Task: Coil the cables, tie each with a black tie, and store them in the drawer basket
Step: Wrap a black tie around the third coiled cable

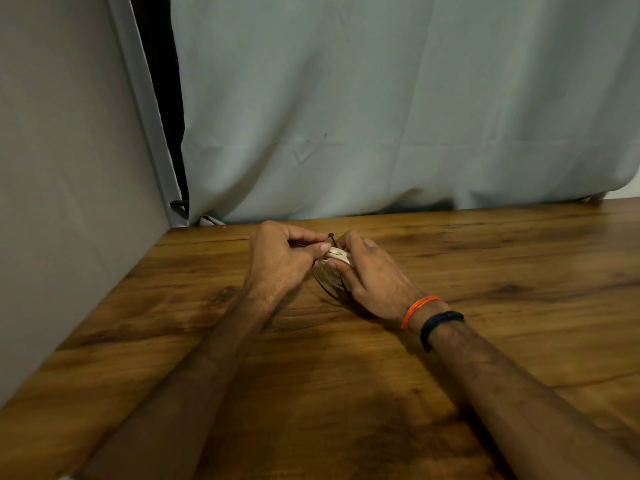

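Note:
A small white coiled cable [333, 260] sits between both hands, low over the wooden table [485, 271]. A thin black tie [331, 238] runs around the coil, one end sticking up between the fingertips and a loop trailing below. My left hand [282, 259] pinches the tie end with thumb and fingers. My right hand [372, 275] grips the coil from the right side, fingers wrapped over it. Much of the coil is hidden by the hands. No drawer or basket is in view.
A pale curtain [398, 116] hangs along the table's far edge. A grey panel [69, 168] walls off the left side. A dark gap with a cable end [211, 220] shows at the back left corner. My right wrist wears an orange thread and a black band.

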